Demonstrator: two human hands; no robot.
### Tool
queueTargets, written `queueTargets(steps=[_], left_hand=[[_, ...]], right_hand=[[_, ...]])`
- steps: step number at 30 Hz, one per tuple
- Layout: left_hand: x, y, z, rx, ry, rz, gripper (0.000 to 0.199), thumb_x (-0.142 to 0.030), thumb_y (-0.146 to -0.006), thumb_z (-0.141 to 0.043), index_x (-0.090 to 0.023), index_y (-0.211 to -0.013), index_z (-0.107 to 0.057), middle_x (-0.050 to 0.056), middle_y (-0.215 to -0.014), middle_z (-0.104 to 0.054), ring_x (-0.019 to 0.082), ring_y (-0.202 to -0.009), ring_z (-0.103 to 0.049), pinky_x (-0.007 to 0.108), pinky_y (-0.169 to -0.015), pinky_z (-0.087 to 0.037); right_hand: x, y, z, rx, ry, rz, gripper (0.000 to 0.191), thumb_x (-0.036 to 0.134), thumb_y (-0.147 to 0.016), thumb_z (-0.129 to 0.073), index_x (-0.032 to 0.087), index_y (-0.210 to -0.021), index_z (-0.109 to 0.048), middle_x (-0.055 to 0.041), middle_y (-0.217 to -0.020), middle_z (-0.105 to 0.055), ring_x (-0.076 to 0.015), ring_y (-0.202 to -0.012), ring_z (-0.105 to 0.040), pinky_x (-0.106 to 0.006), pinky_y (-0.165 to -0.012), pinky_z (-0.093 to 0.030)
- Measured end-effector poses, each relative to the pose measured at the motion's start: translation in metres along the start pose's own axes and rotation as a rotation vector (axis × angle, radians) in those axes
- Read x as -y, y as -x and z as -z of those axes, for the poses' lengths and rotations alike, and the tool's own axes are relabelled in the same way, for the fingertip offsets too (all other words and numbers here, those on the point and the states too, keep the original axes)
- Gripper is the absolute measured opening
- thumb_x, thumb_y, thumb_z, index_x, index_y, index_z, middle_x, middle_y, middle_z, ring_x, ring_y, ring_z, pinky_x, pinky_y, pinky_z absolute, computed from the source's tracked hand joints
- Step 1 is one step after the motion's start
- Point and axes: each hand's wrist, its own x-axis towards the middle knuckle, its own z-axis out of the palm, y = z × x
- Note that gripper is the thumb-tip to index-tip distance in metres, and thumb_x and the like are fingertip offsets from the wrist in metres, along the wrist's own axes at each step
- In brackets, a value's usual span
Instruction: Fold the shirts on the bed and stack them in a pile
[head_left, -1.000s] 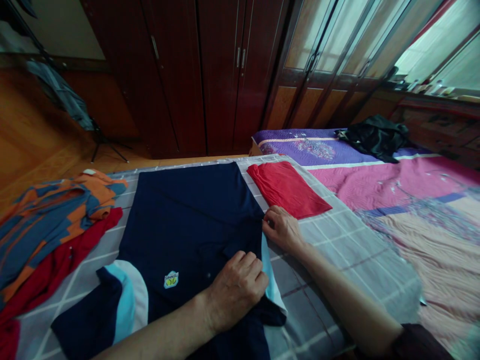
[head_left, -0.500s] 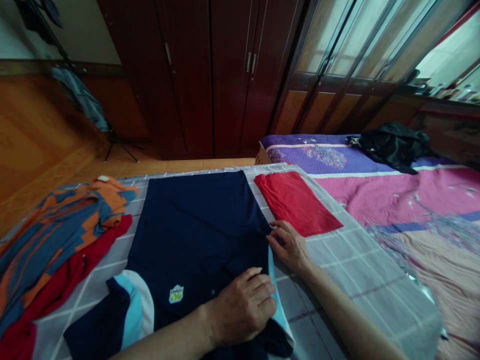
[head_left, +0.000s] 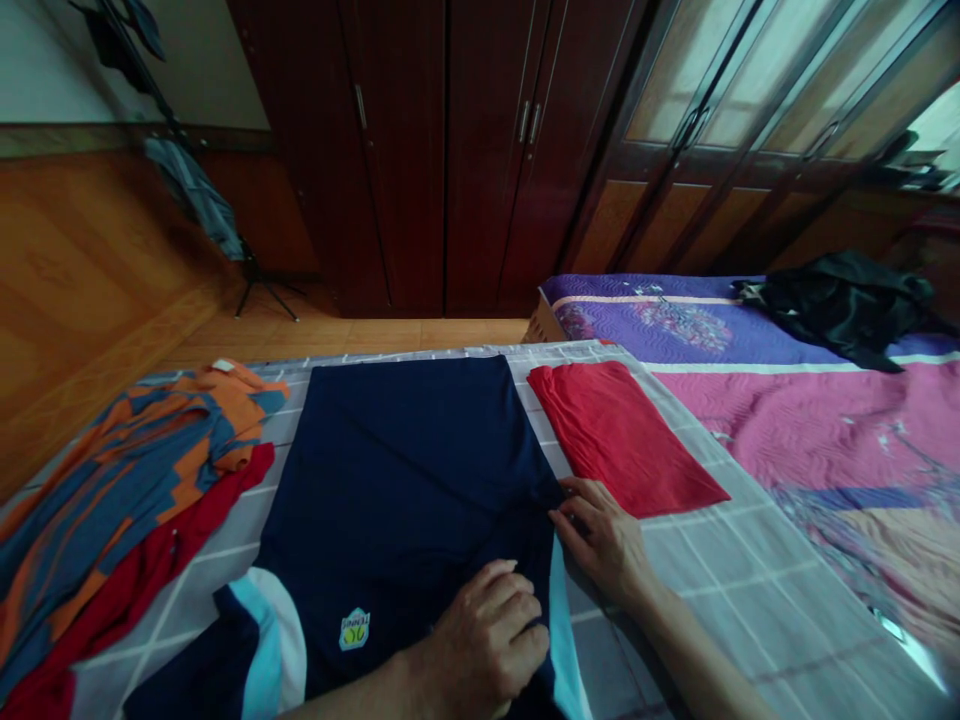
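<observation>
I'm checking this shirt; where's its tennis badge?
In the head view, the badge is low, left of centre, on the navy shirt between its banded sleeve and the left hand.

I can read one word — TENNIS, upside down on the small badge of the navy shirt under my hands, low in the frame, left of centre — but the yellow mark below it stays unclear to me.

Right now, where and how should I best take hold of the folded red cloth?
Probably pinch the red cloth at its near right corner, coming from the right: it lies flat, that corner points out over the checked sheet, while your right hand and navy shirt crowd its left side.
</observation>
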Motion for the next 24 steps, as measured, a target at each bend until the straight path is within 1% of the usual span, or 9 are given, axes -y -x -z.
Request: queueTargets(steps=[5, 9, 11, 13, 16, 18, 20, 22, 24], left_hand=[[-0.001, -0.004, -0.005, 0.065, -0.074, -0.108, 0.012, -0.017, -0.089, -0.048, -0.018, -0.095, -0.059, 0.004, -0.09, -0.061, 0.016, -0.088, -0.055, 0.033, -0.092, -0.04], [-0.003, -0.008, -0.008, 0.083, -0.123, -0.132, 0.012, -0.018, -0.091, -0.047, -0.017, -0.085, -0.057, 0.002, -0.08, -0.056, 0.015, -0.076, -0.052, 0.03, -0.076, -0.042], [-0.005, -0.01, -0.004, 0.086, -0.152, -0.124, 0.015, -0.019, -0.09, -0.048, -0.016, -0.078, -0.056, 0.001, -0.073, -0.053, 0.014, -0.068, -0.05, 0.029, -0.064, -0.04], [-0.009, -0.011, 0.007, 0.129, -0.169, -0.122, 0.016, -0.022, -0.09, -0.051, -0.016, -0.076, -0.055, 0.001, -0.069, -0.052, 0.015, -0.065, -0.049, 0.029, -0.058, -0.037], [-0.012, -0.011, 0.041, 0.229, -0.125, -0.09, 0.018, -0.031, -0.089, -0.055, -0.017, -0.079, -0.057, 0.0, -0.071, -0.056, 0.016, -0.067, -0.052, 0.029, -0.058, -0.038], [-0.011, -0.003, 0.073, 0.257, -0.093, 0.028, 0.02, -0.036, -0.088, -0.056, -0.017, -0.084, -0.058, 0.001, -0.076, -0.059, 0.016, -0.073, -0.054, 0.029, -0.064, -0.04], [-0.005, 0.015, 0.104, 0.243, -0.096, 0.245, 0.016, -0.034, -0.088, -0.057, -0.018, -0.09, -0.059, 0.0, -0.08, -0.061, 0.015, -0.078, -0.056, 0.028, -0.071, -0.041], [0.002, 0.044, 0.129, 0.188, -0.136, 0.504, 0.013, -0.028, -0.089, -0.056, -0.02, -0.097, -0.06, 0.0, -0.086, -0.063, 0.016, -0.083, -0.058, 0.028, -0.078, -0.042], [0.007, 0.083, 0.145, 0.102, -0.217, 0.765, 0.017, -0.025, -0.09, -0.053, -0.021, -0.105, -0.061, 0.002, -0.094, -0.064, 0.017, -0.09, -0.059, 0.029, -0.082, -0.043]], right_hand=[[-0.005, 0.0, -0.004, -0.042, -0.002, -0.015, 0.023, 0.032, -0.091, -0.049, 0.02, -0.073, -0.057, -0.0091, -0.106, -0.061, -0.021, -0.097, -0.059, -0.035, -0.077, -0.051], [-0.008, 0.002, -0.005, -0.155, -0.013, 0.053, 0.014, 0.03, -0.09, -0.052, 0.019, -0.093, -0.061, -0.011, -0.11, -0.06, -0.0209, -0.099, -0.059, -0.036, -0.081, -0.052], [-0.007, 0.002, -0.004, -0.154, 0.018, 0.147, 0.024, 0.032, -0.087, -0.057, 0.019, -0.107, -0.06, -0.0132, -0.119, -0.057, -0.0238, -0.106, -0.057, -0.039, -0.084, -0.052], [-0.004, 0.003, -0.004, -0.078, 0.078, 0.244, 0.035, 0.035, -0.084, -0.06, 0.02, -0.116, -0.058, -0.0133, -0.126, -0.054, -0.028, -0.114, -0.052, -0.044, -0.087, -0.05], [0.007, 0.007, -0.004, -0.059, 0.135, 0.321, 0.048, 0.034, -0.084, -0.058, 0.023, -0.13, -0.05, -0.0136, -0.136, -0.048, -0.0324, -0.122, -0.046, -0.049, -0.091, -0.046], [0.015, 0.014, -0.006, -0.079, 0.132, 0.365, 0.062, 0.034, -0.083, -0.058, 0.023, -0.141, -0.038, -0.0142, -0.144, -0.038, -0.0348, -0.128, -0.04, -0.052, -0.094, -0.043], [0.024, 0.023, -0.009, -0.039, 0.119, 0.463, 0.073, 0.036, -0.08, -0.059, 0.023, -0.146, -0.029, -0.0124, -0.149, -0.032, -0.0362, -0.131, -0.036, -0.052, -0.093, -0.042], [0.031, 0.029, -0.013, 0.022, 0.101, 0.565, 0.078, 0.039, -0.078, -0.059, 0.023, -0.148, -0.026, -0.0097, -0.149, -0.032, -0.0363, -0.13, -0.038, -0.05, -0.091, -0.044], [0.035, 0.03, -0.016, 0.066, 0.066, 0.596, 0.082, 0.043, -0.077, -0.06, 0.026, -0.148, -0.023, -0.007, -0.149, -0.033, -0.0359, -0.128, -0.04, -0.05, -0.09, -0.045]])
